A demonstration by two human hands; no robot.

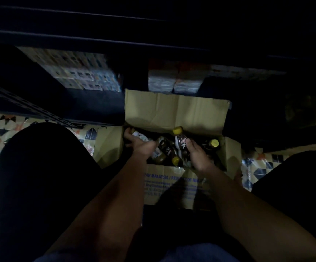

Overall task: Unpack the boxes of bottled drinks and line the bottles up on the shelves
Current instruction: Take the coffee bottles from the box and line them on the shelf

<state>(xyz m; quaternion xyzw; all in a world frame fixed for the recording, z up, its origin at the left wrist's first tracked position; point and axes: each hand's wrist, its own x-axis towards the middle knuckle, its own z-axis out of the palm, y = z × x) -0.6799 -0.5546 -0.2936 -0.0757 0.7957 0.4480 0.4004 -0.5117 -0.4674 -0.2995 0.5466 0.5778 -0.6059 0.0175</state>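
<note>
Bottles in the open cardboard box (176,110) are being lifted, the left hand (140,144) curled round a pale-labelled bottle (141,137), the right hand (198,157) gripping a yellow-capped bottle (179,140); in this gloom either could slip.

Really dim shot overall, most of it sinks into near-black, especially from 10 to 2 o'clock where the shelving (115,40) is just faint edge lines. The only decent light lands at the centre, on the cardboard box (176,110) flap, seemingly from above and behind the camera (the arms throw soft shadows onto the near flap at 6 o'clock). Packaged goods (81,72) at 11 o'clock look smeared and soft. Wide-angle lens bends the straight lines toward the edges, and the dark areas look murky
</note>
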